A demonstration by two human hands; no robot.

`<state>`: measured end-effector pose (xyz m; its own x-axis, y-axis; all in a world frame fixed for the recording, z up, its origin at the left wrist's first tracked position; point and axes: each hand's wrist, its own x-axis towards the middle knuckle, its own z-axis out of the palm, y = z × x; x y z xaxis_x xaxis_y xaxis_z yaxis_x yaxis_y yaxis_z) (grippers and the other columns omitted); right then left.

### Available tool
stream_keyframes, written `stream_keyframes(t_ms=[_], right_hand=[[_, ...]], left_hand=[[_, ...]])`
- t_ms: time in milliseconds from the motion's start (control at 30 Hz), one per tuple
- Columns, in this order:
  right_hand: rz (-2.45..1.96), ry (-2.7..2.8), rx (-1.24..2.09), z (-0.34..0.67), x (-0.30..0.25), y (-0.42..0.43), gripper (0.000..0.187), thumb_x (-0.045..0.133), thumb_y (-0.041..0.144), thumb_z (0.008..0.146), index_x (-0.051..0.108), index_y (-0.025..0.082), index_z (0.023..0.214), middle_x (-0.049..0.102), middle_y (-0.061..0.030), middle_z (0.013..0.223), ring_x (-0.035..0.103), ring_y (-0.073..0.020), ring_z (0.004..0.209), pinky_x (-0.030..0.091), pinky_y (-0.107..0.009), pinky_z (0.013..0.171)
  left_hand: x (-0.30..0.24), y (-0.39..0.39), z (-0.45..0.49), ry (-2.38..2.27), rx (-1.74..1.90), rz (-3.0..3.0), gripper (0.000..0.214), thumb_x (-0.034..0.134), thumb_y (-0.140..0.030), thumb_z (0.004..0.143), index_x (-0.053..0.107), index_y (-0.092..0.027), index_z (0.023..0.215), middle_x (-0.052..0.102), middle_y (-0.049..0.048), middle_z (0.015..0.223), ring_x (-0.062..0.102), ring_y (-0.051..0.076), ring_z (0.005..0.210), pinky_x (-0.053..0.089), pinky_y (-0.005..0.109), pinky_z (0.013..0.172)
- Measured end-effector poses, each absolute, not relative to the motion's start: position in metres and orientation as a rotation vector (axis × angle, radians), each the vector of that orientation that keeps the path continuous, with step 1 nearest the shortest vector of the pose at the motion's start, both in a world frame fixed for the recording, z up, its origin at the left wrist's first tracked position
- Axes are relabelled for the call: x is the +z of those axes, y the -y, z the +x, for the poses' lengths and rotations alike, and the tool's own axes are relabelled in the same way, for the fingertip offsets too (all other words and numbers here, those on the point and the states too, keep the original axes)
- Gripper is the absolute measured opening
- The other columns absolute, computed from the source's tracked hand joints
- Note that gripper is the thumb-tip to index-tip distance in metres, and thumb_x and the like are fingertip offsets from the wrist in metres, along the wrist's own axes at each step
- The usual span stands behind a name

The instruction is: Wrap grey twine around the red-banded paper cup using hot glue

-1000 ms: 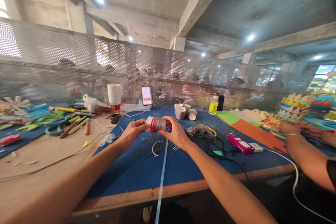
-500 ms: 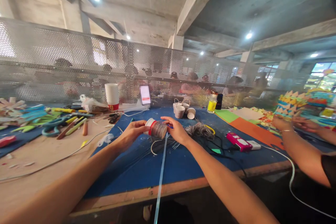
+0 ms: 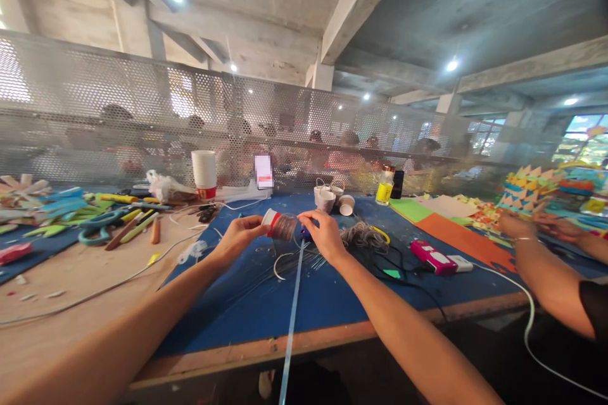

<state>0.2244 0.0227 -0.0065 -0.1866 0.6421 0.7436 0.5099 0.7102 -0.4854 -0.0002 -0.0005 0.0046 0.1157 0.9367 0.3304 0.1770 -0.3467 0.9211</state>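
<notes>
My left hand (image 3: 240, 242) grips a paper cup (image 3: 270, 218) by its white and red rim end. The cup lies on its side in the air above the blue mat. Grey-brown cord (image 3: 285, 228) is wound around its body. At the cup's base end, my right hand (image 3: 325, 235) has thumb and fingertips pinched together; what sits between them is too small to make out. Below those fingers show a small dark blue piece (image 3: 305, 234) and a light blue strap (image 3: 293, 313) running down towards me. A tangled bundle of grey cord (image 3: 363, 237) rests right of my right hand.
Several small cord-covered cups (image 3: 325, 200) stand behind my hands on the blue mat (image 3: 228, 323). Left are stacked paper cups (image 3: 204, 171), scissors (image 3: 95, 231) and tools. Right are a yellow-labelled bottle (image 3: 384, 186), a magenta device (image 3: 431, 257), coloured paper (image 3: 441, 237) and another person's hands (image 3: 515, 228).
My right hand has drawn slightly away from the cup's base, and its fingers have come together in a pinch. The cup has turned a little in my left hand.
</notes>
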Motion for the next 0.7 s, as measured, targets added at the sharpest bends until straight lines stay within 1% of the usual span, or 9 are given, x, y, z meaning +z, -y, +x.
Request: stream_keyframes(t_ms=[100, 167, 233, 300, 367, 433, 500, 600, 700], right_hand=[[-0.874, 1.879, 0.201, 0.223, -0.007, -0.022, 0.023, 0.052, 0.034, 0.093, 0.070, 0.021, 0.093, 0.068, -0.0033, 0.081, 0.063, -0.0155, 0.079, 0.047, -0.027, 0.081], [-0.865, 1.875, 0.220, 0.223, -0.009, -0.024, 0.022, 0.050, 0.031, 0.094, 0.068, 0.021, 0.099, 0.068, -0.0041, 0.090, 0.063, -0.0152, 0.082, 0.048, -0.027, 0.083], [-0.875, 1.851, 0.221, 0.223, -0.012, -0.028, 0.022, 0.052, 0.023, 0.091, 0.065, 0.020, 0.108, 0.067, -0.0053, 0.100, 0.063, -0.0156, 0.090, 0.048, -0.029, 0.088], [-0.890, 1.842, 0.255, 0.223, -0.016, -0.032, 0.031, 0.055, 0.016, 0.085, 0.061, 0.020, 0.115, 0.066, -0.0063, 0.107, 0.063, -0.0159, 0.095, 0.047, -0.031, 0.092], [-0.912, 1.864, 0.349, 0.223, -0.018, -0.034, 0.038, 0.059, 0.012, 0.081, 0.059, 0.019, 0.119, 0.067, -0.0065, 0.107, 0.064, -0.0163, 0.097, 0.048, -0.032, 0.092], [-0.943, 1.886, 0.437, 0.223, -0.019, -0.034, 0.036, 0.061, 0.013, 0.080, 0.060, 0.019, 0.116, 0.070, -0.0056, 0.102, 0.066, -0.0170, 0.094, 0.049, -0.031, 0.088], [-0.974, 1.883, 0.456, 0.222, -0.019, -0.032, 0.026, 0.062, 0.016, 0.081, 0.064, 0.019, 0.106, 0.072, -0.0044, 0.095, 0.067, -0.0174, 0.090, 0.050, -0.031, 0.084], [-1.007, 1.839, 0.398, 0.223, -0.016, -0.030, 0.012, 0.061, 0.020, 0.083, 0.066, 0.019, 0.093, 0.072, -0.0031, 0.087, 0.066, -0.0171, 0.081, 0.050, -0.029, 0.077], [-0.997, 1.802, 0.343, 0.224, -0.012, -0.028, 0.010, 0.059, 0.025, 0.085, 0.066, 0.019, 0.091, 0.071, -0.0027, 0.084, 0.066, -0.0169, 0.078, 0.049, -0.029, 0.075]], left_hand=[[0.005, 0.000, -0.001, -1.097, 1.358, 1.606, 0.026, 0.070, -0.040, 0.069, 0.075, -0.018, 0.082, 0.072, 0.0023, 0.079, 0.061, 0.023, 0.080, 0.041, 0.032, 0.080], [0.007, 0.002, -0.001, -1.072, 1.380, 1.591, 0.025, 0.070, -0.040, 0.069, 0.076, -0.018, 0.081, 0.072, 0.0025, 0.080, 0.061, 0.023, 0.081, 0.041, 0.032, 0.081], [0.008, 0.004, 0.001, -1.052, 1.377, 1.593, 0.025, 0.071, -0.041, 0.068, 0.076, -0.019, 0.079, 0.072, 0.0023, 0.078, 0.061, 0.023, 0.079, 0.041, 0.032, 0.080], [0.009, 0.005, 0.002, -1.036, 1.357, 1.597, 0.025, 0.072, -0.042, 0.067, 0.076, -0.019, 0.077, 0.071, 0.0024, 0.076, 0.060, 0.023, 0.078, 0.041, 0.031, 0.078], [0.009, 0.006, 0.004, -1.017, 1.331, 1.602, 0.025, 0.073, -0.041, 0.066, 0.075, -0.019, 0.076, 0.071, 0.0025, 0.076, 0.060, 0.023, 0.077, 0.041, 0.031, 0.078], [0.009, 0.006, 0.004, -1.002, 1.311, 1.611, 0.024, 0.073, -0.041, 0.066, 0.075, -0.019, 0.075, 0.071, 0.0027, 0.076, 0.060, 0.023, 0.078, 0.041, 0.031, 0.079], [0.009, 0.006, 0.004, -1.002, 1.308, 1.616, 0.024, 0.073, -0.041, 0.066, 0.075, -0.019, 0.076, 0.071, 0.0027, 0.077, 0.060, 0.023, 0.080, 0.041, 0.031, 0.080], [0.010, 0.006, 0.004, -1.021, 1.318, 1.603, 0.025, 0.073, -0.041, 0.066, 0.075, -0.019, 0.077, 0.072, 0.0022, 0.077, 0.060, 0.023, 0.081, 0.042, 0.031, 0.079], [0.009, 0.005, 0.002, -1.030, 1.333, 1.600, 0.025, 0.073, -0.041, 0.067, 0.075, -0.019, 0.079, 0.072, 0.0024, 0.080, 0.061, 0.023, 0.082, 0.042, 0.031, 0.080]])
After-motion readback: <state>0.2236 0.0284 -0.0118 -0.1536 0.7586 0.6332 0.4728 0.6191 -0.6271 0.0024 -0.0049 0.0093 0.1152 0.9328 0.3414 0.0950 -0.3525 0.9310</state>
